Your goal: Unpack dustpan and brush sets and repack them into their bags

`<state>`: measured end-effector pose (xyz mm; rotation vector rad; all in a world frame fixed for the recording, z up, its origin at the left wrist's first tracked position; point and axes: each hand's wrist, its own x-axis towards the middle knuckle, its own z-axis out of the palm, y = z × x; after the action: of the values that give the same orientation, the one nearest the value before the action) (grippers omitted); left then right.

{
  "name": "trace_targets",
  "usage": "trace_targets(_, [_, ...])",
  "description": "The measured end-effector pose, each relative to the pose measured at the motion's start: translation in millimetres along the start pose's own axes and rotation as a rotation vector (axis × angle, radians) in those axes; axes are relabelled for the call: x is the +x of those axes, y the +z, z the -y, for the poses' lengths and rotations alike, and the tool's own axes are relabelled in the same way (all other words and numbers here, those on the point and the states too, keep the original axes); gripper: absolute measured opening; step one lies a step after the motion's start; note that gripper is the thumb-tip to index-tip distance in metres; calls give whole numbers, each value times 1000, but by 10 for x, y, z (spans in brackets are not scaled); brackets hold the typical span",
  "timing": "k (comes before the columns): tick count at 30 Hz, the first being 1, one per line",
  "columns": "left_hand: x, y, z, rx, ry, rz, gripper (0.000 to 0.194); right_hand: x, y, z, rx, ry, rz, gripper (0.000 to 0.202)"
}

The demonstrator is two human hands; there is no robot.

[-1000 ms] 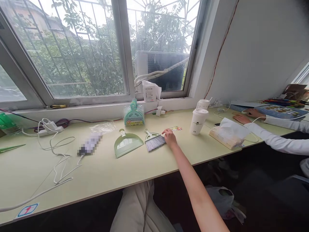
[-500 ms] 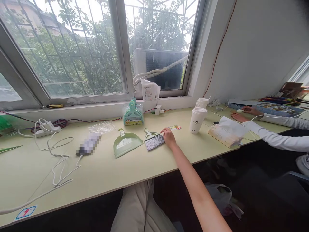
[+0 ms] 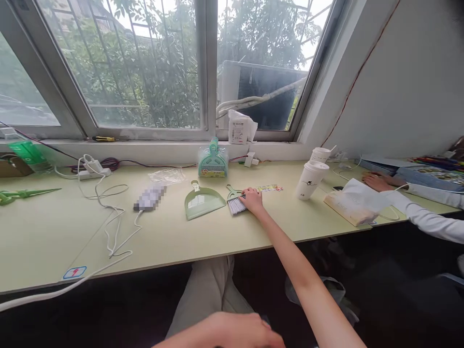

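Just beside the dustpan (image 3: 203, 203), right hand (image 3: 251, 201) rests loosely curled on the brush (image 3: 236, 203), paper cup (image 3: 309, 180) near

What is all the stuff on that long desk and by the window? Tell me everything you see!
small brush: 1, green handle, grey bristles, desk middle, under the right hand
dustpan: 1, pale green, left of the brush
packaged brush set: 1, teal, behind the dustpan
paper cups: 2, white, right of the brush
card: 1, colourful, flat beside the brush
tissue pack: 1, white and tan, desk right
white cables: several, desk left
power strip: 1, white, by the sill
white bag: 1, on the sill
co-worker's hand: 1, white sleeve, far right
left hand: bottom edge, blurred
right hand: on the brush
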<state>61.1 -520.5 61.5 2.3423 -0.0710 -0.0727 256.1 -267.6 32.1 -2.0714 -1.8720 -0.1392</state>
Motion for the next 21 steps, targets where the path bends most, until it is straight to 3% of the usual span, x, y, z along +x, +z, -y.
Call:
trace_targets(1, [-94, -177, 31, -25, -6, -53, 22, 35, -11, 49, -25, 8, 22, 35])
trace_targets(3, [-286, -641, 171, -125, -74, -371, 25, 116, -34, 155, -77, 24, 62, 42])
trace_targets(5, [-448, -1154, 448, 11, -238, -668, 25, 202, -48, 266, -127, 48, 88, 49])
trace_targets(8, [-616, -1766, 1064, 434, -659, -1003, 22, 300, -53, 408, -140, 91, 145, 46])
trace_targets(10, [-725, -1998, 1489, 596, -914, -1104, 31, 326, -54, 472, -118, 112, 181, 38])
trace_targets(13, [-963, -2144, 1968, 613, -1169, -1212, 36, 311, -51, 514, -88, 127, 161, 30])
trace_targets(15, [-1151, -2163, 2156, 473, -1324, -1145, 29, 289, -37, 506, -82, 118, 153, 27])
trace_targets(18, [-1359, -2134, 2277, 320, -1397, -979, 20, 271, -9, 454, -55, 115, 151, 25])
trace_targets(21, [-1377, -2079, 2268, 346, -1381, -944, 18, 278, 5, 377, -1, 127, 97, 23])
